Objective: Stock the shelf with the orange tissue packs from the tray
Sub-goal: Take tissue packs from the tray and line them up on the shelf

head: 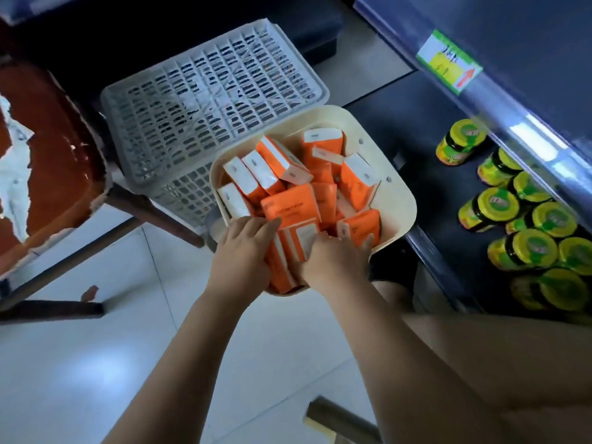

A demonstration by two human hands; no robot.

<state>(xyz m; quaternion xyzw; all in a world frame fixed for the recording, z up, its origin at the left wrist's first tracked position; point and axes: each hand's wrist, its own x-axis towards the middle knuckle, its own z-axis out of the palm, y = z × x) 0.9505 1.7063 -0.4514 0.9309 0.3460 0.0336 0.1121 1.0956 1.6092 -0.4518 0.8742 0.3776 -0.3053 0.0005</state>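
Partly under left hand [243, 249], right hand [334, 261]: nearest tissue packs [299, 241].

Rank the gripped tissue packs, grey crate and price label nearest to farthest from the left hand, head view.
1. Tissue packs: gripped by the left hand.
2. Grey crate: just behind, upper left.
3. Price label: far upper right.

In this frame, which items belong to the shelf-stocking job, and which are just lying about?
Job: orange tissue packs, cream tray, dark shelf, left hand and right hand gripping packs.
Lying about: yellow-lidded jars, white slotted basket, torn brown chair, price label.
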